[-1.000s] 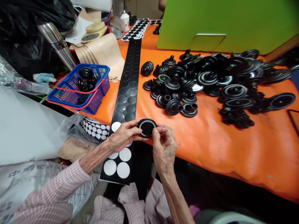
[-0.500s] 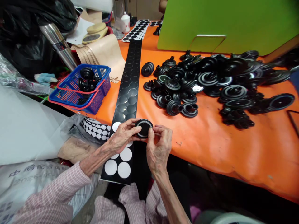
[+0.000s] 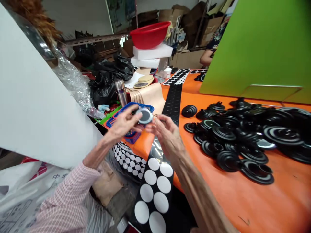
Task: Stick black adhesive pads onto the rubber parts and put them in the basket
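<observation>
My left hand (image 3: pixel 126 123) grips a round black disc-shaped part (image 3: pixel 146 116) by its edge, thumb on its upper face. The disc shows a pale rim around a dark middle and is smeared by motion. It is over the blue plastic basket (image 3: pixel 132 138), which is partly hidden behind the hand. Close to the disc's right edge is my right hand (image 3: pixel 168 134), its fingers curled together and blurred; whether it touches the disc I cannot tell. Below both hands runs a black strip (image 3: pixel 155 184) with white round spots at its near end.
Many black round parts (image 3: pixel 228 136) lie heaped on the orange table cover (image 3: pixel 286 197) at right. Behind them stands a green board (image 3: pixel 262 48). A steel flask (image 3: pixel 120 92), brown paper (image 3: pixel 148 97) and a red basin (image 3: pixel 150 35) are farther back. Another person's arm (image 3: pixel 206 58) shows behind.
The view has swung up and left. Both hands have moved from the strip and table edge toward the basket with the disc. The right fingers have come off the disc's face.
</observation>
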`<state>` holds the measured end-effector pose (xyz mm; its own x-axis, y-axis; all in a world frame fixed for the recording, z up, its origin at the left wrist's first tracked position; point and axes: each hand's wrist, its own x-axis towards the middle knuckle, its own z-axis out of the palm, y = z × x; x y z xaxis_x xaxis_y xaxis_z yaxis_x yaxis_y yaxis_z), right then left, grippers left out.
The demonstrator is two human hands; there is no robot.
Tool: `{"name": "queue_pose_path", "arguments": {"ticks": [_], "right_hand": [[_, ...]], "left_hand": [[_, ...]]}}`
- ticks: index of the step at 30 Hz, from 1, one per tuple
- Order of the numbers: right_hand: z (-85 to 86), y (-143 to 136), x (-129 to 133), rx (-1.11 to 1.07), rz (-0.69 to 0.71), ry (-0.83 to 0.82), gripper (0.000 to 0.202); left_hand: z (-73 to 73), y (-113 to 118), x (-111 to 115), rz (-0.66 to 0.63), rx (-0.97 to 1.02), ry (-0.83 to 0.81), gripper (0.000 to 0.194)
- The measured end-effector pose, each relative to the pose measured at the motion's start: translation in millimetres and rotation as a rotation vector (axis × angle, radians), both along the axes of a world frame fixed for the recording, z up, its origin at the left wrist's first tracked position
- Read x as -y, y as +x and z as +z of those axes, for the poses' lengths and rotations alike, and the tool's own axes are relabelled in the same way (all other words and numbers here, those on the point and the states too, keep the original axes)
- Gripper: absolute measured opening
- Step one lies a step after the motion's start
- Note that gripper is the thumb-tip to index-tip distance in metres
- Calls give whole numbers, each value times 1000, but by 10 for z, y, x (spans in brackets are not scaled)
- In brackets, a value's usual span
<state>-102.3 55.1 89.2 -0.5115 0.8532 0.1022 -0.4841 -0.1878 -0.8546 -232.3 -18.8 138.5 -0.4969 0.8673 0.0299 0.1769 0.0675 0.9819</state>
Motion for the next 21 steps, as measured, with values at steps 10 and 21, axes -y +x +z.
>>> {"name": "queue_pose_path", "arguments": {"ticks": [10,21], "right_hand": [[-1037,809,494,775,-292,539,29],[-1013,904,503,920,-350,809,31]], "left_hand": [[-1140,424,429,-21,229,-379,41],[-1210,797,282,-266,672,-197,26]]}}
